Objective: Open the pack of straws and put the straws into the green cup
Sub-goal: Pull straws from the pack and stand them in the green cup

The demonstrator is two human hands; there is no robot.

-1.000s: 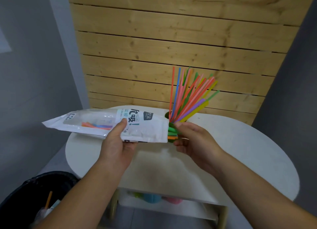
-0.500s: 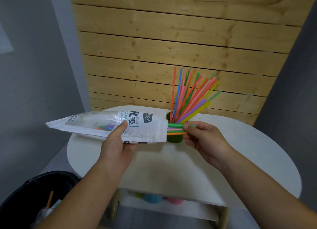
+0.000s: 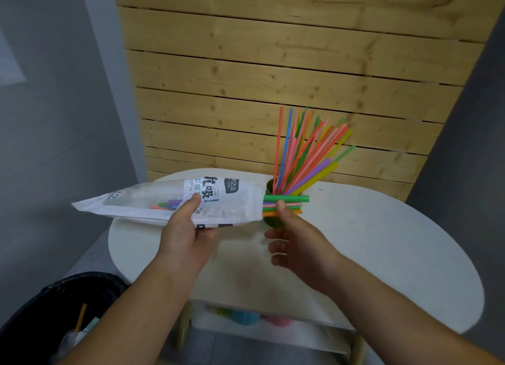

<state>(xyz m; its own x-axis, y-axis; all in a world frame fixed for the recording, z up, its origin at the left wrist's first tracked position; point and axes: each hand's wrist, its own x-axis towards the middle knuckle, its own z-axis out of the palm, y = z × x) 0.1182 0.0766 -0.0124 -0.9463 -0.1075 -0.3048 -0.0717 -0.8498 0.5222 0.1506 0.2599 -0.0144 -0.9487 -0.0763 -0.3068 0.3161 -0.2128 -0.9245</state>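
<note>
Holding the pack [image 3: 164, 201] flat over the white table [image 3: 396, 241], my left hand [image 3: 188, 231] grips it from below. Its thumb presses on the printed top face and its other fingers are curled out of sight underneath. The pack lies level, its closed end pointing to 9 o'clock and its open mouth to 3 o'clock. A bundle of straws [image 3: 293, 199] sticks out of that mouth, showing green, pink and orange ends. My right hand [image 3: 300, 244] pinches this bundle just outside the mouth. The thumb lies across the top, I cannot see the forefinger behind it, and the other three fingers hang loosely curled below, holding nothing. More straw ends show through the pack's clear window near my left thumb. The green cup [image 3: 272, 222] stands on the table right behind the bundle, at 12 o'clock from my right hand and partly hidden by it. A fan of straws [image 3: 306, 157] stands in the cup, leaning toward 1 o'clock in front of a wooden slat wall [image 3: 246, 64]. A black bin [image 3: 32, 318] sits on the floor at 7 o'clock.
</note>
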